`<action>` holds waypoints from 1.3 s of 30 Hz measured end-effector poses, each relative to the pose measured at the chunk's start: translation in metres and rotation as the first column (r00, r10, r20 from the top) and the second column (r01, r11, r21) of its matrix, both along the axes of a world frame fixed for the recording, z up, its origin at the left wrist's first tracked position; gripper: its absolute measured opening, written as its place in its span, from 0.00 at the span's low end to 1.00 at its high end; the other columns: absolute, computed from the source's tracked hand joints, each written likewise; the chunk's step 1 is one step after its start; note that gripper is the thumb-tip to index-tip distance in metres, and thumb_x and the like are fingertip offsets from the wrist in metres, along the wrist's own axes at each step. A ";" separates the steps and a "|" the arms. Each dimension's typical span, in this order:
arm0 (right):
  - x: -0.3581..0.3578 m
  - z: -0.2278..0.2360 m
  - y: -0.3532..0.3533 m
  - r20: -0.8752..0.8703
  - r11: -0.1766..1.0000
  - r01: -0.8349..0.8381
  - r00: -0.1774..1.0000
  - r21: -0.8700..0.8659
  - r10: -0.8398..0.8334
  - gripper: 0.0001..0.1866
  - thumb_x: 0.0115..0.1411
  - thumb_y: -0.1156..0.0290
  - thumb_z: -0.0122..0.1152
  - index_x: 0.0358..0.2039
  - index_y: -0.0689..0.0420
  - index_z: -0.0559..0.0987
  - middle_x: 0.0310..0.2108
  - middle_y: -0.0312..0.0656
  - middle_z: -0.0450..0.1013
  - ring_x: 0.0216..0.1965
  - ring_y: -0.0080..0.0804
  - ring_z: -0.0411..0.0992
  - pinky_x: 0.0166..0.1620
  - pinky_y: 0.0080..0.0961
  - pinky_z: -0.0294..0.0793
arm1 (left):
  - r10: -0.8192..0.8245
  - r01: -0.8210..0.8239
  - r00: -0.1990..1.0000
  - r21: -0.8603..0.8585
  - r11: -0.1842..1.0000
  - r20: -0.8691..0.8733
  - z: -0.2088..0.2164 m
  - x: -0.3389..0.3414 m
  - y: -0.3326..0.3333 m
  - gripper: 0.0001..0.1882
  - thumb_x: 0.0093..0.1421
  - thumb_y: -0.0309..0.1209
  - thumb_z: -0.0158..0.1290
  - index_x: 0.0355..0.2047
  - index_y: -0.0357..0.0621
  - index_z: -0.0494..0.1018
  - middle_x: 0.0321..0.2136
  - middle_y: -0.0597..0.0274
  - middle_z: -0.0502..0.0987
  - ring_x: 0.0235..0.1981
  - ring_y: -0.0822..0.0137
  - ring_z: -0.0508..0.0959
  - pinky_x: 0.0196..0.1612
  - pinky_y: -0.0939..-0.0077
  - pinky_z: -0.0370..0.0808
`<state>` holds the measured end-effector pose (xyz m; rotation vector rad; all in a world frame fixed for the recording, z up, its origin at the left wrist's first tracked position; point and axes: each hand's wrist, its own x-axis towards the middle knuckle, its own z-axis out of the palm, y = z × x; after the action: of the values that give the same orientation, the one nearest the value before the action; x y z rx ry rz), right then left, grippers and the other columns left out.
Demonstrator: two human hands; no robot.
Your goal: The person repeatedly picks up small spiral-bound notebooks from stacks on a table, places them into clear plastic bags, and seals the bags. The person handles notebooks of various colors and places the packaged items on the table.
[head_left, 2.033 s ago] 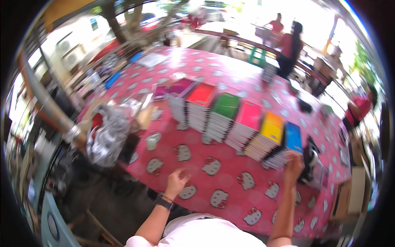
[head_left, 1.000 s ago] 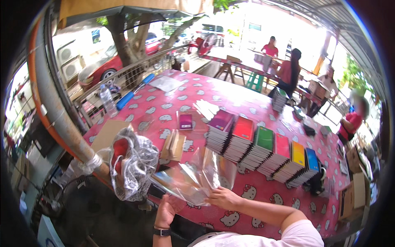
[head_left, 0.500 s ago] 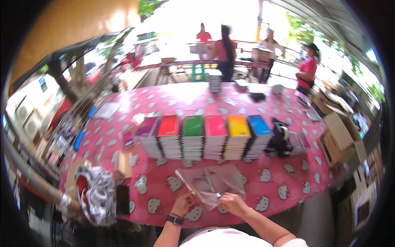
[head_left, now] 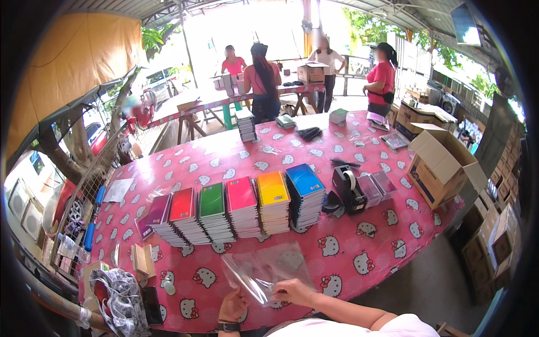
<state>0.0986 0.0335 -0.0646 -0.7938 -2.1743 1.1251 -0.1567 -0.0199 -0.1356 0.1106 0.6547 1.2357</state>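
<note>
We look down on a pink-covered table with six notebook stacks in a row.
Between the stacks and the table's near edge we see a clear plastic bag; the right hand pinches its near side, and the left hand is at its near left corner, where we cannot quite tell whether the fingers grip it.

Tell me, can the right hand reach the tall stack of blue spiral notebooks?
Probably yes: between the right hand and the blue notebook stack lie just pink patterned tablecloth and some clear thin plastic, though its fingers would likely need to release that first.
</note>
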 end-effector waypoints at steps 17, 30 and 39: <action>-0.054 -0.025 0.000 0.184 0.952 0.186 0.972 -0.244 -0.143 0.07 0.50 0.72 0.65 0.28 0.61 0.78 0.24 0.39 0.75 0.28 0.21 0.72 0.33 0.23 0.71 | -0.160 0.115 0.841 -0.119 0.986 -0.517 0.018 -0.028 0.011 0.09 0.59 0.34 0.52 0.34 0.42 0.71 0.26 0.62 0.75 0.27 0.67 0.76 0.26 0.80 0.70; -0.051 0.000 0.007 -0.110 0.931 0.363 0.925 -0.027 -0.364 0.07 0.53 0.71 0.63 0.27 0.62 0.77 0.21 0.43 0.74 0.23 0.29 0.71 0.27 0.22 0.68 | 0.001 0.035 0.939 0.099 0.994 -0.344 -0.007 -0.035 0.023 0.15 0.58 0.35 0.54 0.41 0.38 0.71 0.29 0.64 0.75 0.31 0.70 0.74 0.37 0.74 0.70; -0.067 -0.026 -0.008 -0.091 0.809 0.421 0.864 -0.410 -0.495 0.08 0.56 0.69 0.60 0.29 0.63 0.78 0.25 0.37 0.76 0.26 0.19 0.70 0.32 0.20 0.70 | 0.065 -0.127 0.987 0.468 0.875 0.147 0.049 0.024 0.002 0.37 0.57 0.36 0.54 0.63 0.48 0.49 0.55 0.61 0.63 0.58 0.63 0.61 0.58 0.65 0.61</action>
<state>0.0312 0.0250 -0.0908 -1.2447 -1.4952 1.3062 -0.1324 -0.0174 -0.0867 0.4107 0.2331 1.4704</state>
